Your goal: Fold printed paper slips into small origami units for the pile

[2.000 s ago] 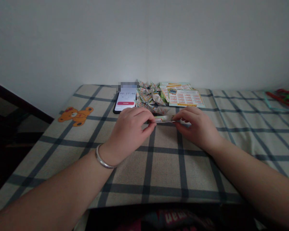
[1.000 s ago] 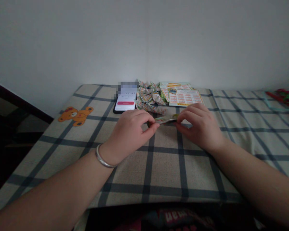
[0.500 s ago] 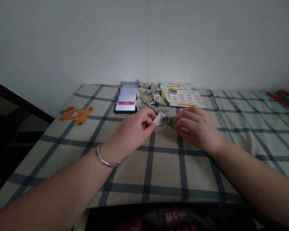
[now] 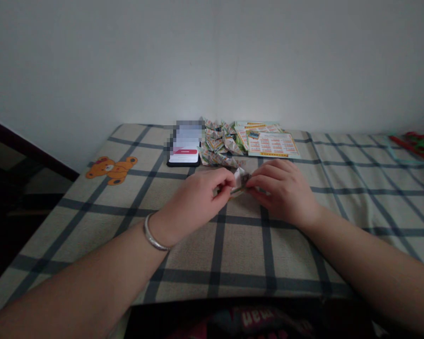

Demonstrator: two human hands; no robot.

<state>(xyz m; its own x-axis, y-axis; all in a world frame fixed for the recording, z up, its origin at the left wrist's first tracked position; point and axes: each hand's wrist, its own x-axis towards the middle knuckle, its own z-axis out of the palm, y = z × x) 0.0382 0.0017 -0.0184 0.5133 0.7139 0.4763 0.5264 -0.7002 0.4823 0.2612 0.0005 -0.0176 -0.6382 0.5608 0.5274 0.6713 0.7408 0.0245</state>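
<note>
At the far right edge of my tablecloth (image 4: 240, 249) lie red and green things (image 4: 422, 143) within a pale teal outline (image 4: 390, 143); I cannot tell if that outline is a tray or a bag.

The flat printed sheets (image 4: 273, 144) overlap near the wall (image 4: 212, 61), with red blocks of print and yellow bands too small for me to read. My phone (image 4: 184, 145) lies face up, its lit screen partly pixelated, with a red button whose label is too blurred to make out. On the dark cloth (image 4: 268, 322) at the bottom edge, I see pale letters that look like "man".

Both my hands are nearly closed, thumb against fingers, pinching a small folded paper (image 4: 238, 181) between them over the cloth, just in front of the heap of folded pieces (image 4: 219, 140). My left hand (image 4: 201, 193), with a silver bangle (image 4: 154, 234) at the wrist, grips one end; my right hand (image 4: 284, 190) has the other. Well to the left is an orange bear figure (image 4: 111, 170).
</note>
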